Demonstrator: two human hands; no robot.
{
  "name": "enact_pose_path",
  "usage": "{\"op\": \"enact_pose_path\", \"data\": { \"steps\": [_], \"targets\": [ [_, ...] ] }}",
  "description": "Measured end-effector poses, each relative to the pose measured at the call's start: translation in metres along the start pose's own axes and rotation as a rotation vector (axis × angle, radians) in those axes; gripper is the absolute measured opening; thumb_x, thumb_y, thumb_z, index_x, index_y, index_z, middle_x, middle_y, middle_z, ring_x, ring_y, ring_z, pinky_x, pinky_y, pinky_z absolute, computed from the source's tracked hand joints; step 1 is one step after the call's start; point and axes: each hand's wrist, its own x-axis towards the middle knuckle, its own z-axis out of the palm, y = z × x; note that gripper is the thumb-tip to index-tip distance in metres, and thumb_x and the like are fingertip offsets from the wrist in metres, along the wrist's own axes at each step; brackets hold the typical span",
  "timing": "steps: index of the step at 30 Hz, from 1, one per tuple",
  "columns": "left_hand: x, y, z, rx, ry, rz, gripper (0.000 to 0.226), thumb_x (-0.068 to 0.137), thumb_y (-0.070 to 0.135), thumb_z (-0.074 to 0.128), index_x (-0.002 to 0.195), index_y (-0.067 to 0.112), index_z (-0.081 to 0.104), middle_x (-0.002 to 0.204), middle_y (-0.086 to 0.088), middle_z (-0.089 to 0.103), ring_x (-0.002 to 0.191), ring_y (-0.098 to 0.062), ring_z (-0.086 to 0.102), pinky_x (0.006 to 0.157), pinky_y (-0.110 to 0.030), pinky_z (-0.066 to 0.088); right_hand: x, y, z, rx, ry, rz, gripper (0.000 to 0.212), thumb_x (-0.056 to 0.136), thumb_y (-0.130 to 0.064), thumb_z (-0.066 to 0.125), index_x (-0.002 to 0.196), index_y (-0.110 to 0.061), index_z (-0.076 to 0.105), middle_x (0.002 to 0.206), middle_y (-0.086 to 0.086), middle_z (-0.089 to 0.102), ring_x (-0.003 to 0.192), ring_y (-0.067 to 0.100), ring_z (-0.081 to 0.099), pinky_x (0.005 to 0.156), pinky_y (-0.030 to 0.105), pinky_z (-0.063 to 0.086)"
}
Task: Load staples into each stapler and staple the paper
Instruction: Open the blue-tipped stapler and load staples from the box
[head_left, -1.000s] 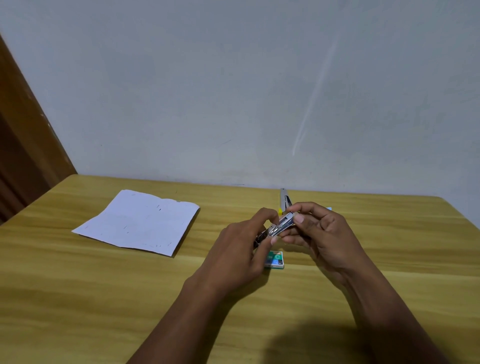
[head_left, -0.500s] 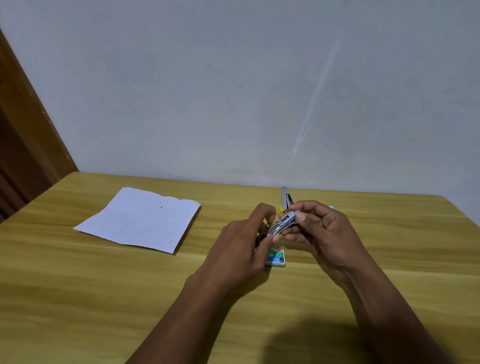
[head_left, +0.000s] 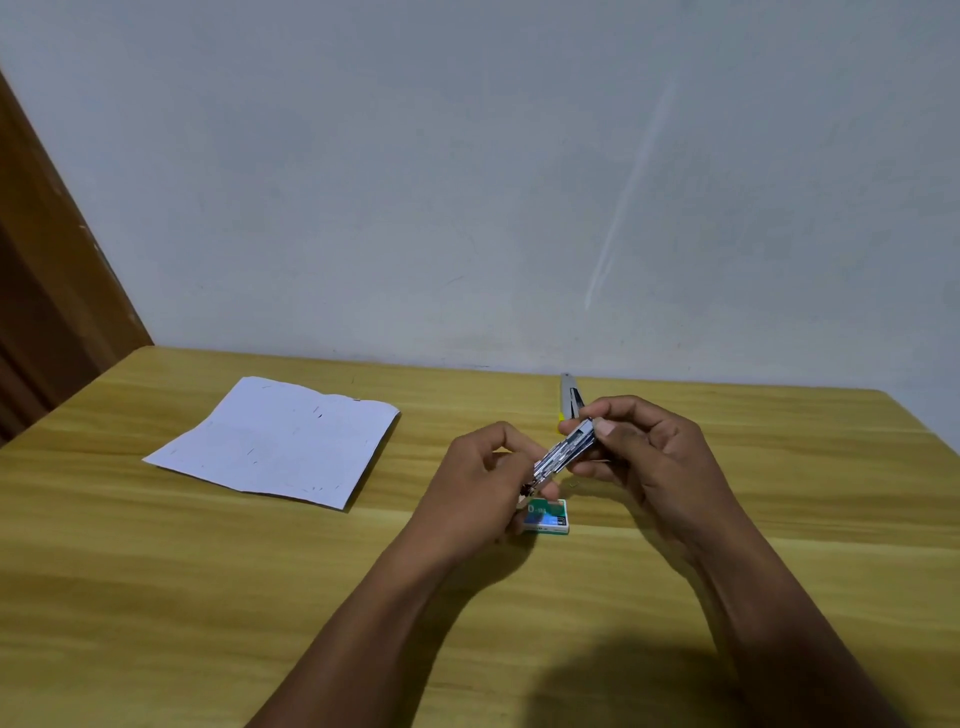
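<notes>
Our left hand (head_left: 478, 488) pinches the near end, and our right hand (head_left: 654, 457) the far end, of the small silver metal stapler (head_left: 563, 454), its long axis slanting away rightward between them, while the white paper sheet (head_left: 275, 441) lies well left of both.

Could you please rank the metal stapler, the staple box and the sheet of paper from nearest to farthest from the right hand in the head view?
1. The metal stapler, pinched by the right hand itself.
2. The staple box, on the table just leftward, below the left hand.
3. The sheet of paper, far left on the table.
</notes>
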Motion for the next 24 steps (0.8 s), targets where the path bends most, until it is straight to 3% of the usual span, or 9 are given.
{"op": "enact_pose_path", "data": {
  "steps": [4,7,11,16,24],
  "targets": [
    [0.001,-0.006,0.010,0.064,0.056,0.040,0.019,0.093,0.004,0.051,0.082,0.014,0.063,0.080,-0.007,0.076,0.046,-0.002,0.055,0.044,-0.018,0.038,0.000,-0.003,0.006,-0.121,0.123,-0.017,0.015,0.094,0.005,0.054,0.093,0.003,0.069,0.091,0.015,0.078,0.078,0.025,0.076,0.059,0.034,0.063],
    [0.002,-0.008,0.016,0.037,0.062,0.007,0.021,0.090,0.001,0.052,0.079,0.015,0.062,0.082,-0.009,0.076,0.045,-0.002,0.056,0.043,-0.016,0.039,0.001,-0.002,0.007,-0.206,0.198,-0.072,0.020,0.092,0.005,0.055,0.084,-0.001,0.072,0.091,0.016,0.077,0.071,0.025,0.075,0.050,0.032,0.059],
    [0.000,-0.006,0.018,-0.011,0.058,-0.044,0.019,0.090,0.000,0.051,0.080,0.013,0.062,0.085,-0.014,0.076,0.050,-0.018,0.053,0.043,-0.022,0.037,0.002,-0.001,0.006,-0.184,0.212,-0.061,0.020,0.091,0.005,0.055,0.081,-0.001,0.073,0.089,0.018,0.077,0.065,0.024,0.072,0.051,0.033,0.059],
    [0.001,-0.006,0.019,-0.047,0.057,-0.061,0.021,0.092,0.002,0.055,0.077,0.014,0.064,0.083,-0.015,0.077,0.049,-0.016,0.054,0.043,-0.023,0.038,0.002,-0.005,0.003,-0.107,0.183,0.012,0.019,0.089,0.003,0.058,0.078,-0.002,0.073,0.084,0.015,0.077,0.064,0.021,0.070,0.051,0.031,0.059],
    [0.002,-0.007,0.020,-0.107,0.061,-0.115,0.007,0.090,0.003,0.059,0.089,0.004,0.065,0.082,-0.015,0.077,0.053,-0.023,0.053,0.048,-0.025,0.036,0.002,-0.005,0.002,-0.067,0.170,0.046,0.013,0.087,0.007,0.061,0.082,-0.001,0.071,0.085,0.016,0.077,0.066,0.022,0.071,0.051,0.032,0.058]
  ]
}}
